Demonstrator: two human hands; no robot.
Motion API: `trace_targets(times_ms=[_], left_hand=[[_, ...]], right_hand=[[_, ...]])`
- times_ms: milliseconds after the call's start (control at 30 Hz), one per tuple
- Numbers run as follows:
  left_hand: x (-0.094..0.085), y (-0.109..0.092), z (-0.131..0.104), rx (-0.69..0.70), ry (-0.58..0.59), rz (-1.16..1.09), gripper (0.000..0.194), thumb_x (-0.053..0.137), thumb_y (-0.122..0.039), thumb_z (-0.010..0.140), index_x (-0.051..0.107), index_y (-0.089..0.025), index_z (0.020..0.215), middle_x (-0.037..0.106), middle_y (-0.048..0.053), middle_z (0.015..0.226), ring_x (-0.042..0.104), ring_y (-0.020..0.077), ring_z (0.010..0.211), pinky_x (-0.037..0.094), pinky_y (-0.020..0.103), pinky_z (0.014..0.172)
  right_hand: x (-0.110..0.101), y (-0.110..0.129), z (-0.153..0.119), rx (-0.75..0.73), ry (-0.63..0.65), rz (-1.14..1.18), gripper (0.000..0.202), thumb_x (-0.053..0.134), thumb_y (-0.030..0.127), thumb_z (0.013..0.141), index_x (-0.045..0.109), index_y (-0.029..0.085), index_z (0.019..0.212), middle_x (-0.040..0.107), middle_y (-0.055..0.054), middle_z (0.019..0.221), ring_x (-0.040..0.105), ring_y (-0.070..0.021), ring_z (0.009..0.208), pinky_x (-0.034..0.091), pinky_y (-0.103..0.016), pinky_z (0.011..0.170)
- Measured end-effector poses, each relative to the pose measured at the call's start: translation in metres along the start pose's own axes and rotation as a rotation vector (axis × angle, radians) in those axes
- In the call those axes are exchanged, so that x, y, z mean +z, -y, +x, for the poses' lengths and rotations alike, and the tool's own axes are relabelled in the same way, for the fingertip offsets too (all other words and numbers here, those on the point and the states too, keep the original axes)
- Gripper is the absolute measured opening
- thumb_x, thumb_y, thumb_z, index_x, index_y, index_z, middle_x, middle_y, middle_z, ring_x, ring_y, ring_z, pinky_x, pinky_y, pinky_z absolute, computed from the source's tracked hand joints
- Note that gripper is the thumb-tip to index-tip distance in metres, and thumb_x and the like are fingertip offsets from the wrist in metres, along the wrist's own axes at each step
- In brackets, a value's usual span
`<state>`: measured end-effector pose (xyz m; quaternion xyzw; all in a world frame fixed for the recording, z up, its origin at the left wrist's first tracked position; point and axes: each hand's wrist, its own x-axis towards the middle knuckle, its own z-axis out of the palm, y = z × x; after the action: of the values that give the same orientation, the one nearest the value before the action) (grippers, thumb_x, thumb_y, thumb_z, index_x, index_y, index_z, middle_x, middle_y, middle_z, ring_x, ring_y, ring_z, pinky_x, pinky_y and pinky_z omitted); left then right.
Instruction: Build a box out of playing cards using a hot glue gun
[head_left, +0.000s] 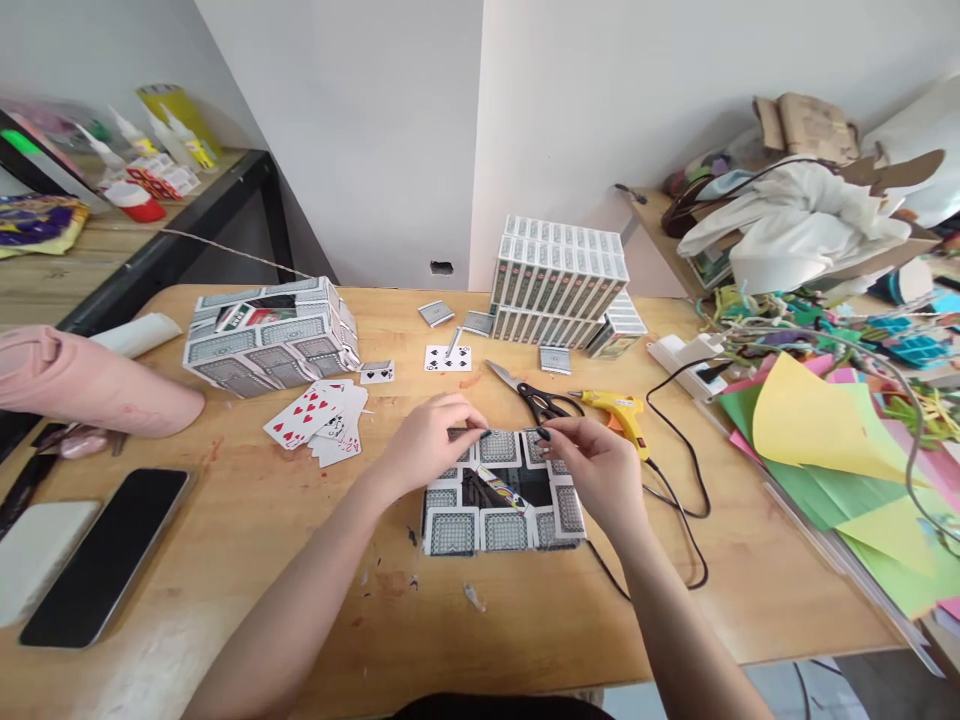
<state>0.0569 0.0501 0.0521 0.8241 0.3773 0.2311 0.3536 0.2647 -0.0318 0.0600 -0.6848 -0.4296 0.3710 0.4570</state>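
Left hand point(431, 440) and right hand point(596, 465) pinch narrowly, hold unclear, apparently edging the grey-patterned rectangular playing-card box point(504, 532); next needs even pressing.

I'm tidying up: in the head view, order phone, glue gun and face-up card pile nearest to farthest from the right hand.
1. Glue gun: just beyond the right hand.
2. Card pile: left of the left hand.
3. Phone: at far left.

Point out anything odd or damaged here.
A ragged, dark hole breaks the plain wall above the table. A colorful strip slants across the opening of the nearer card-covered box, unlike the squarer cards around it.
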Motion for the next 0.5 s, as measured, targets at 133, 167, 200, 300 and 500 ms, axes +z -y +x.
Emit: trace_targets(times_ms=[133, 167, 200, 300, 500], left_hand=[[-0.001, 0.008, -0.007, -0.037, -0.056, -0.005, 0.016, 0.051, -0.029, 0.086, 0.066, -0.023, 0.086, 0.065, 0.003, 0.094, 0.059, 0.0192, 0.094, 0.044, 0.034, 0.086], [-0.001, 0.01, -0.008, -0.049, -0.063, -0.009, 0.017, 0.051, -0.03, 0.086, 0.066, -0.023, 0.086, 0.065, 0.003, 0.096, 0.059, 0.0193, 0.094, 0.044, 0.034, 0.086], [-0.001, 0.011, -0.009, -0.06, -0.069, -0.013, 0.017, 0.051, -0.03, 0.086, 0.066, -0.023, 0.087, 0.065, 0.003, 0.097, 0.059, 0.0192, 0.095, 0.044, 0.034, 0.087], [0.0, 0.014, -0.012, -0.075, -0.088, -0.023, 0.017, 0.051, -0.03, 0.085, 0.066, -0.023, 0.087, 0.065, 0.003, 0.1, 0.059, 0.0195, 0.097, 0.044, 0.034, 0.088], [-0.001, 0.021, -0.017, -0.093, -0.096, -0.041, 0.018, 0.05, -0.03, 0.085, 0.066, -0.023, 0.088, 0.065, 0.004, 0.1, 0.059, 0.0201, 0.097, 0.044, 0.035, 0.089]], right_hand=[[-0.003, 0.004, -0.011, -0.074, 0.104, -0.269, 0.015, 0.058, 0.033, 0.08, 0.069, 0.022, 0.08, 0.072, -0.004, 0.074, 0.067, -0.0202, 0.066, 0.055, -0.032, 0.063], [-0.001, 0.008, -0.015, -0.081, 0.169, -0.345, 0.015, 0.058, 0.032, 0.081, 0.069, 0.022, 0.08, 0.072, -0.004, 0.075, 0.068, -0.02, 0.068, 0.054, -0.031, 0.063], [0.003, 0.012, -0.018, -0.089, 0.229, -0.429, 0.014, 0.058, 0.032, 0.081, 0.069, 0.023, 0.08, 0.073, -0.004, 0.076, 0.068, -0.0201, 0.07, 0.053, -0.031, 0.064], [0.018, 0.022, -0.025, -0.108, 0.363, -0.695, 0.014, 0.058, 0.031, 0.081, 0.069, 0.022, 0.084, 0.073, -0.005, 0.079, 0.068, -0.0226, 0.075, 0.05, -0.031, 0.064], [0.03, 0.022, -0.023, -0.091, 0.514, -0.772, 0.019, 0.055, 0.014, 0.08, 0.071, 0.022, 0.084, 0.074, -0.004, 0.079, 0.068, -0.0195, 0.077, 0.048, -0.027, 0.068]])
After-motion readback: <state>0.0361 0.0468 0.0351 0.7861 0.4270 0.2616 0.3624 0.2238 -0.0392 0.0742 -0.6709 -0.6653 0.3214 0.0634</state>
